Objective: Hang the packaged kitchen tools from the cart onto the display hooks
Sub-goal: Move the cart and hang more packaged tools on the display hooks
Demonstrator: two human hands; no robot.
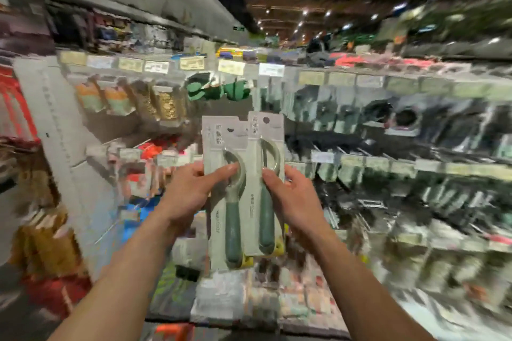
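Observation:
Two packaged kitchen tools with dark green handles on pale grey cards are held upright in front of the display. My left hand (191, 191) grips the left package (221, 202), thumb across its front. My right hand (293, 196) grips the right package (266, 191), thumb on its front. The right card overlaps the left card's edge and sits slightly higher. Each card has a hang hole near its top. Behind them is the display wall (360, 124) of hooks with hanging goods, badly blurred. The cart is not clearly visible.
Rows of packaged goods hang on hooks to the left and right, with price labels (230, 66) along the shelf rails. Green items (216, 88) hang just above the cards. A grey pillar (61, 130) stands at left. Red and orange shapes (171, 331) show at the bottom edge.

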